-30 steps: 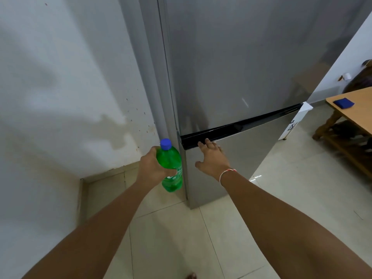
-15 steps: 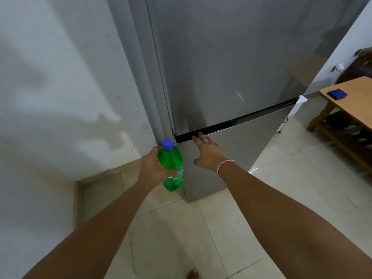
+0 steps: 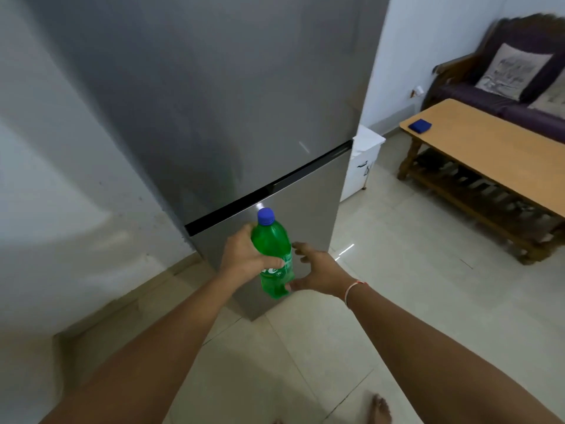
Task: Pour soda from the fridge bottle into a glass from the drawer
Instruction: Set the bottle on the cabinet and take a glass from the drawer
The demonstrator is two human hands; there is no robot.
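So the green soda bottle (image 3: 273,252), blue cap (image 3: 265,216) up, is gripped round its middle by the left hand (image 3: 244,260), dead centre of the view. The right hand (image 3: 318,272) is kept loose with fingers spread, just beside the bottle at 3 o'clock; whether the base is touched by the thumb can't be told. Behind both, the grey fridge (image 3: 229,117) is seen with doors closed. Off at 2 o'clock a wooden table (image 3: 489,154) is placed, blue thing (image 3: 420,125) on it, sofa (image 3: 501,87) behind.
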